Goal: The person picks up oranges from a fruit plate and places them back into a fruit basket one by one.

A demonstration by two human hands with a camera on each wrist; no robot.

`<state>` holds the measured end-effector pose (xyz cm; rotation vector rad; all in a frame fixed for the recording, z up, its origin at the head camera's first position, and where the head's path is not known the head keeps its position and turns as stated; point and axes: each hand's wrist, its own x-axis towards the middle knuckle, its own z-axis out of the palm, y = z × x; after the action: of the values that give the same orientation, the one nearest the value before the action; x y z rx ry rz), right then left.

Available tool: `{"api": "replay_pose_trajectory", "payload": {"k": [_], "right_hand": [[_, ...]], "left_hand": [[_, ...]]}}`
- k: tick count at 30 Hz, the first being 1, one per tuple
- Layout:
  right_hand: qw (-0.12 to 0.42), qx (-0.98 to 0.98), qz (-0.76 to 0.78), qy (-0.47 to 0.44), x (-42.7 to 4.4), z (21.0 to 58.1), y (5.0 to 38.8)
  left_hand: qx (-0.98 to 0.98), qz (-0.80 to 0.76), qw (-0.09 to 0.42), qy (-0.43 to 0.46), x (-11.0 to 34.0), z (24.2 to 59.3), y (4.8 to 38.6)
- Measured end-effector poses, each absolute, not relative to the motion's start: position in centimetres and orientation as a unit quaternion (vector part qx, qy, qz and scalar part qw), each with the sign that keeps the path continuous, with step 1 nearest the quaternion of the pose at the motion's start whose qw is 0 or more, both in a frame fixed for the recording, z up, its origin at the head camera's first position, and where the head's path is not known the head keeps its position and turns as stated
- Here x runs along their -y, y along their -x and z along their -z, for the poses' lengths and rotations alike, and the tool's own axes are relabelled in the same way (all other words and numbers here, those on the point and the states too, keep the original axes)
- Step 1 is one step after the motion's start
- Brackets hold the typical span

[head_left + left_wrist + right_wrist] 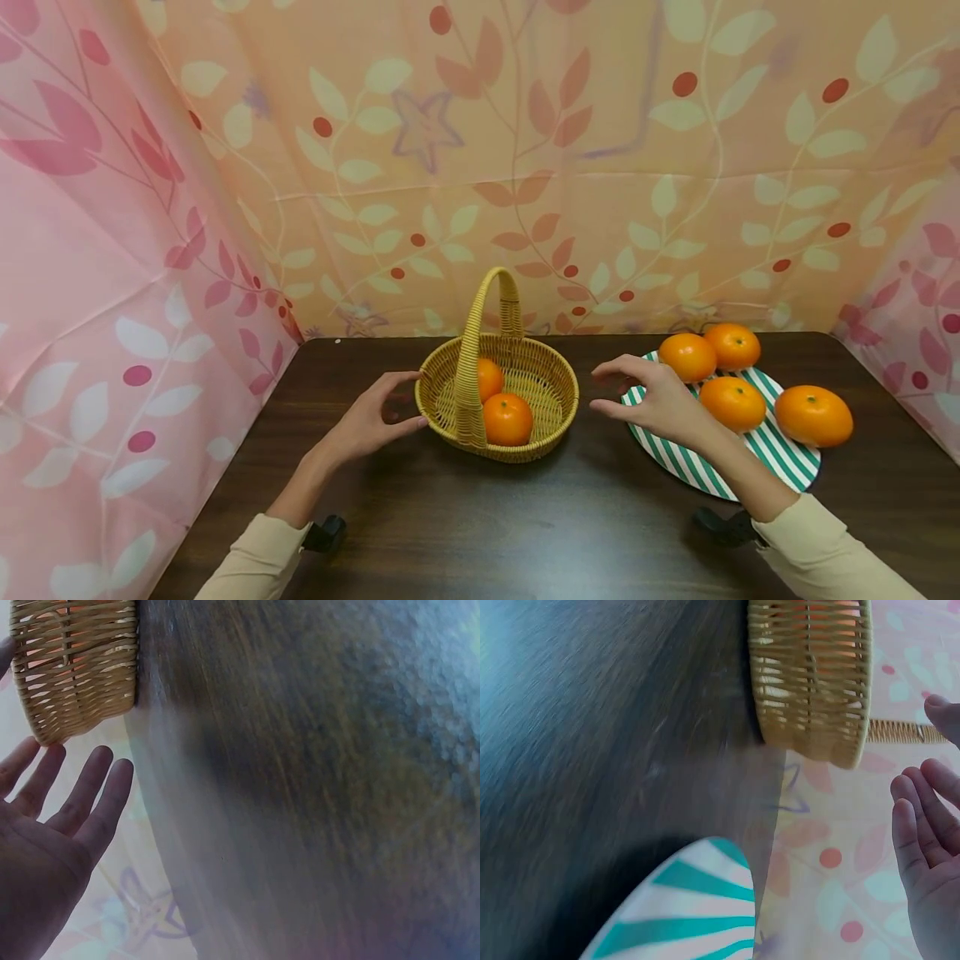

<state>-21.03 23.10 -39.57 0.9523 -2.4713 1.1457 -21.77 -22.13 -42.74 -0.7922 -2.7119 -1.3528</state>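
Left grip (367,423) at wicker basket (553,396), right grip (663,404) near striped plate (678,460).

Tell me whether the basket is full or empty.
Partly filled: the basket holds two orange fruits, with its bare weave visible beside them.

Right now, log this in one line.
left hand: open, at basket | right hand: open, apart from basket | basket: two oranges | striped plate: four oranges

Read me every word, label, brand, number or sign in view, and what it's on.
No readable text in any view.
Backdrop cloth: leaves, dots, star outlines, no lettering.
Striped plate, basket, oranges: no lettering visible.
Black wrist devices: too dark to tell.
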Motion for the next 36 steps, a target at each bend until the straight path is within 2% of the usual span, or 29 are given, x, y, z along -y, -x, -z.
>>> {"api": "replay_pose_trajectory", "payload": {"k": [17, 36], "right_hand": [[0.157, 0.858, -0.38, -0.307, -27.5, 39.8, 19.3], [0.189, 0.882, -0.37, -0.221, -35.0, 39.2, 16.8]], "left_hand": [[0.867, 0.43, 0.002, 0.251, 22.1, 42.6, 21.7], [0.867, 0.432, -0.001, 0.247, 22.1, 42.7, 21.8]]}}
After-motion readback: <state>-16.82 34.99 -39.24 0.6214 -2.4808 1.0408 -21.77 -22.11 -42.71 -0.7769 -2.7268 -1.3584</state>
